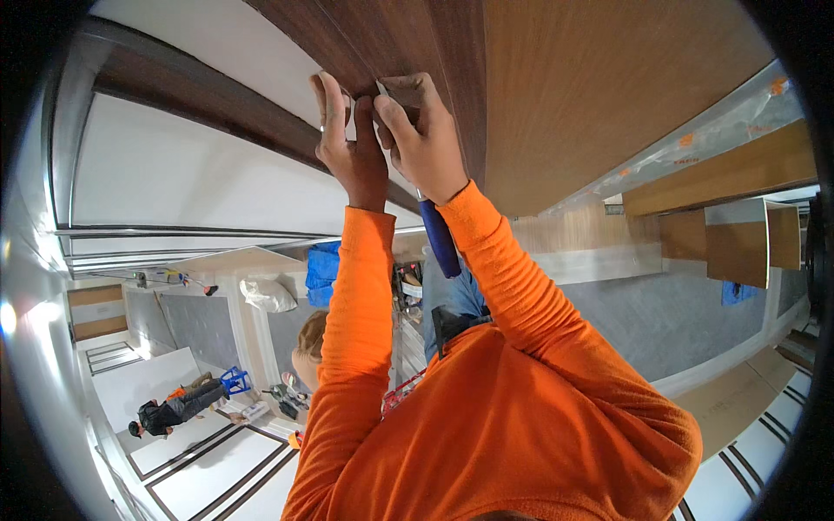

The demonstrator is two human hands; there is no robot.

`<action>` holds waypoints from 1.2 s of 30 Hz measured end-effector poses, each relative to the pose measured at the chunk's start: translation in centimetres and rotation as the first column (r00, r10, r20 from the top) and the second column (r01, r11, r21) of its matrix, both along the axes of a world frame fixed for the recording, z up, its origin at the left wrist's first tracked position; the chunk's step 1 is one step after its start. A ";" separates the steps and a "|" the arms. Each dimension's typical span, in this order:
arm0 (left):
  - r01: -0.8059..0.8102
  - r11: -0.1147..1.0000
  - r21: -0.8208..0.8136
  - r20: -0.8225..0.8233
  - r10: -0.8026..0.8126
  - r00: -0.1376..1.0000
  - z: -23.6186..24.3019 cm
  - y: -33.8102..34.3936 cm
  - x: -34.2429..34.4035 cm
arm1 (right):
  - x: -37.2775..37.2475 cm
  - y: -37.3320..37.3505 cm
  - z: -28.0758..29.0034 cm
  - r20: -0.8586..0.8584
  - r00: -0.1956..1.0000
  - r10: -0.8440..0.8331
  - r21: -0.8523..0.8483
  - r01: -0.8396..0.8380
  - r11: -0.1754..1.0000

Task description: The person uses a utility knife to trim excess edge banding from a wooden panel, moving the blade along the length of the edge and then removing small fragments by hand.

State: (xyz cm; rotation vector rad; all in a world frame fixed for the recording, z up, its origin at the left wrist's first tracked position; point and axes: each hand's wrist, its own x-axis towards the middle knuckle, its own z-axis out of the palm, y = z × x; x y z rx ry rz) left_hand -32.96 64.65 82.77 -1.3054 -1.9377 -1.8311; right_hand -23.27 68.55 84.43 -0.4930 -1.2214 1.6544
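Observation:
My right hand point(432, 143) is closed around a blue-handled tool point(441, 240) with a long metal shaft, perhaps a screwdriver. The handle hangs below my wrist, and the metal tip shows above my thumb, near dark brown wood trim point(408, 43). Right beside it, my left hand point(350, 143) is raised to the trim, its fingers partly stretched and spread from the thumb. A ring sits on one finger. The two hands meet near the tool tip; the exact point of contact is hidden by my fingers. Both forearms wear orange sleeves.
A brown wood panel point(591, 95) adjoins the trim on the right, with white panels point(174, 174) on the left. Below are a person's head point(311, 334), a blue bag point(322, 271) and a white sack point(268, 295). Another person point(169, 410) is near a blue stool point(234, 380).

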 end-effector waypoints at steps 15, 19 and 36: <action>-0.057 0.998 0.017 -0.139 0.058 0.989 0.2 0.1 -0.3 | 0.3 0.0 0.7 0.043 0.997 -0.062 0.123 0.056 0.991; -0.030 0.999 -0.023 -0.042 0.029 0.999 0.2 0.1 0.2 | 0.1 -0.2 0.8 0.123 0.980 -0.154 0.154 0.135 0.979; -0.006 0.999 0.032 -0.053 0.008 0.999 0.3 0.0 0.1 | 0.9 0.3 1.1 0.130 0.989 -0.076 0.225 0.045 0.973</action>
